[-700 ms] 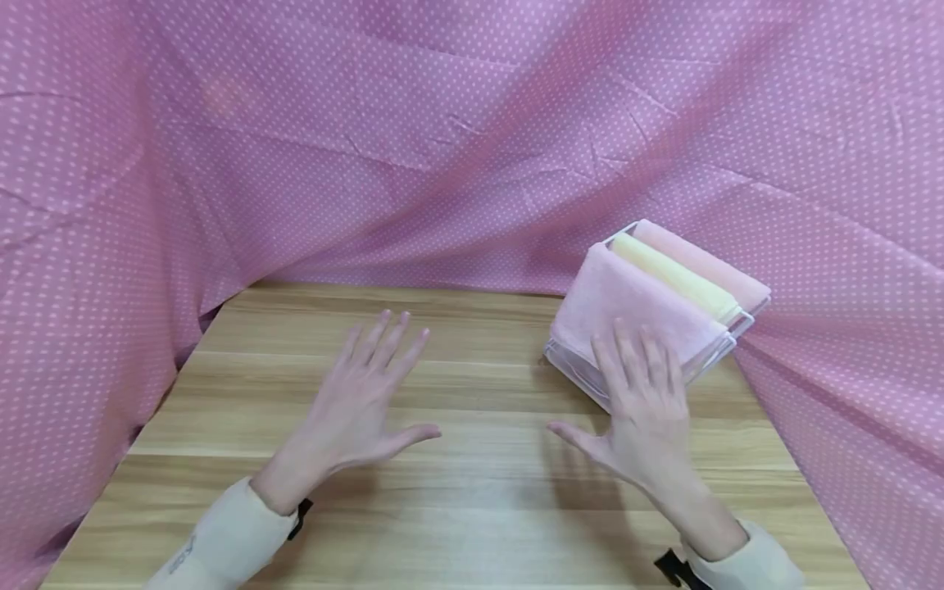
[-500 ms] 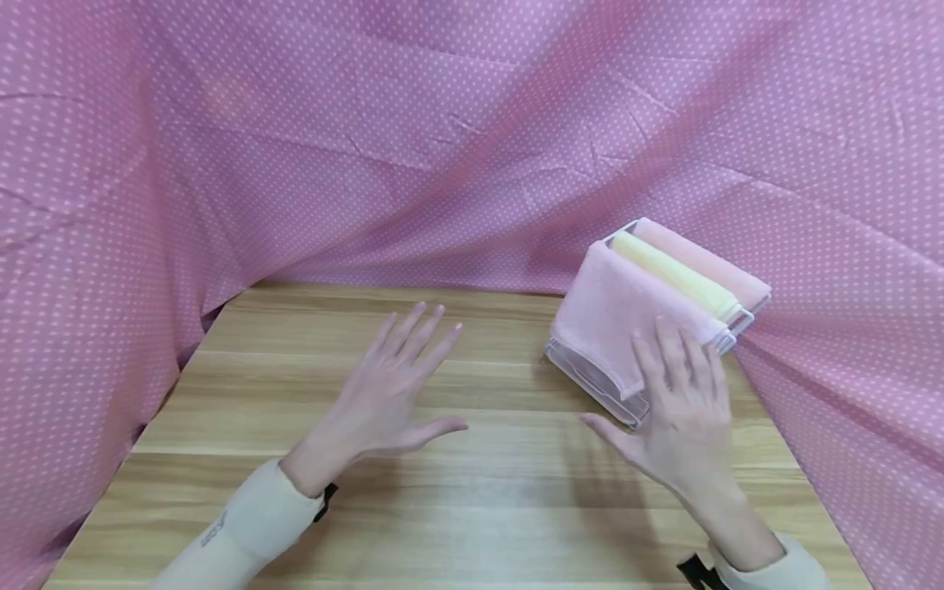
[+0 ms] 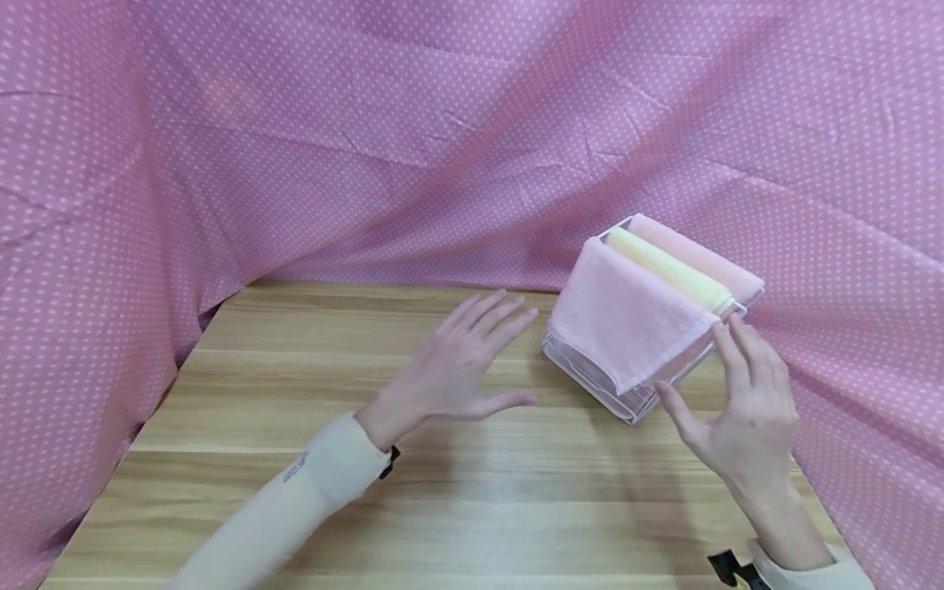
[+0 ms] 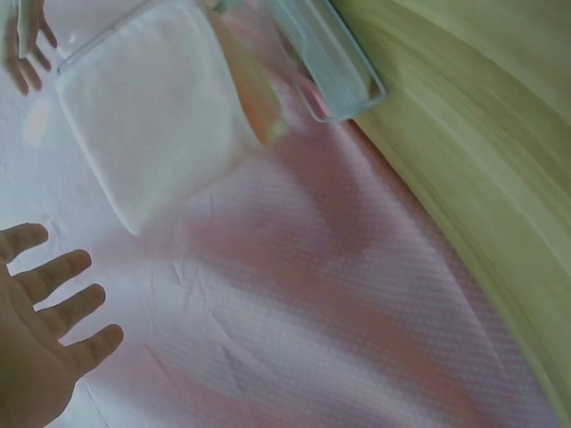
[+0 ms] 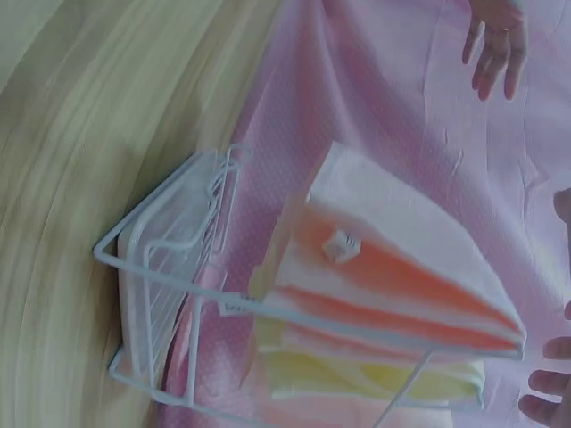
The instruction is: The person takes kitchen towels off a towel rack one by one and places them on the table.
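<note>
A white wire towel rack (image 3: pixel 586 383) stands on the wooden table at the right, with small towels draped over its bars. A pink towel (image 3: pixel 627 315) hangs in front, a yellow towel (image 3: pixel 669 266) in the middle and another pink towel (image 3: pixel 696 252) behind. My right hand (image 3: pixel 752 418) is at the rack's right side, thumb spread and fingers slightly bent; whether the fingertips touch it, I cannot tell. My left hand (image 3: pixel 460 360) hovers left of the rack with fingers spread, apart from it and holding nothing. In the right wrist view, a label (image 5: pixel 341 246) shows inside the front towel.
Pink dotted cloth (image 3: pixel 383 147) hangs behind the table and along both sides. The wooden tabletop (image 3: pixel 310 393) extends left and in front of the rack. A shallow tray-like base (image 5: pixel 134 294) lies at the bottom of the rack.
Both hands have moved right. The left hand has come closer to the rack; the right hand has gone from in front of the front towel to the rack's right side, its fingers bending a little.
</note>
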Demonstrator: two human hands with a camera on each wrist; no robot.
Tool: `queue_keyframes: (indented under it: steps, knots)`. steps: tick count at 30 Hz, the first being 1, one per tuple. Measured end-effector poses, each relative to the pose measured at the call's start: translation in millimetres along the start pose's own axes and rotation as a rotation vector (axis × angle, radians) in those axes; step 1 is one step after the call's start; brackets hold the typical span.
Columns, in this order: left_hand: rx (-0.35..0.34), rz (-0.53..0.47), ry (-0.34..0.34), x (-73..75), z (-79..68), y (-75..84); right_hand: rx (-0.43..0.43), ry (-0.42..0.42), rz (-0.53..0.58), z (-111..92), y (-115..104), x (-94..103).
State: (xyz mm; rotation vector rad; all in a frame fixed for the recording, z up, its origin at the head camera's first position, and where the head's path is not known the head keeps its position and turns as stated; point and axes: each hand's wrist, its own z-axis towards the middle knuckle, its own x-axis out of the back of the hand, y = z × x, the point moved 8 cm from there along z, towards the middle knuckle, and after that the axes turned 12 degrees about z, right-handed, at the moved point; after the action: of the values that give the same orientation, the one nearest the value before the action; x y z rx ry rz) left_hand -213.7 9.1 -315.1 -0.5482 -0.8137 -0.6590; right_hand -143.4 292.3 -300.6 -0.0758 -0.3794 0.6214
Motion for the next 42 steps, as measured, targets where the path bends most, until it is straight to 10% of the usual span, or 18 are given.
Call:
queue_keyframes:
  steps: [24,42]
  knots:
    - [-0.197,0.015,0.091,-34.9,92.1,37.9,-0.479,0.187,0.506,-13.3,66.5,-3.0]
    - [-0.195,0.002,-0.022,-49.0,144.0,43.2,-0.626,0.376,0.954,-12.4,86.2,-13.6]
